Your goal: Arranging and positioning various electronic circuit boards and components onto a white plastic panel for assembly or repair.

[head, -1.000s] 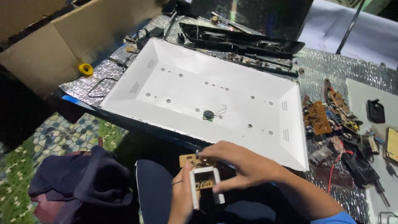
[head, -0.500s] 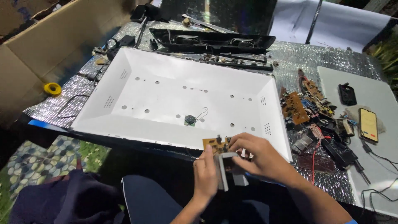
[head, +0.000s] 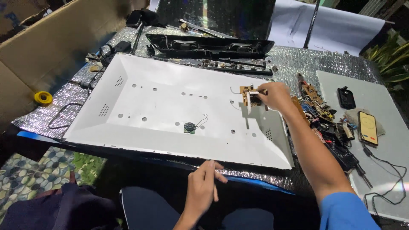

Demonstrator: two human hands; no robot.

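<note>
My right hand (head: 276, 96) reaches out over the right part of a large white back panel (head: 162, 106) and grips a small brown circuit board (head: 251, 95) with a white part on it, held just above the panel. My left hand (head: 203, 187) hangs near the table's front edge, fingers loosely curled with the forefinger out, holding nothing. A small round black part with a thin wire (head: 190, 127) lies on the panel's middle.
A heap of circuit boards and wires (head: 324, 117) sits right of the panel. On a grey sheet at far right lie a phone (head: 368, 127) and a black device (head: 346, 97). A black speaker bar (head: 208, 46) lies behind. A yellow tape roll (head: 43, 98) is at left.
My right hand carried the small circuit board from in front of me up and out over the panel's right side. My left hand let go of it and stayed near the table edge.
</note>
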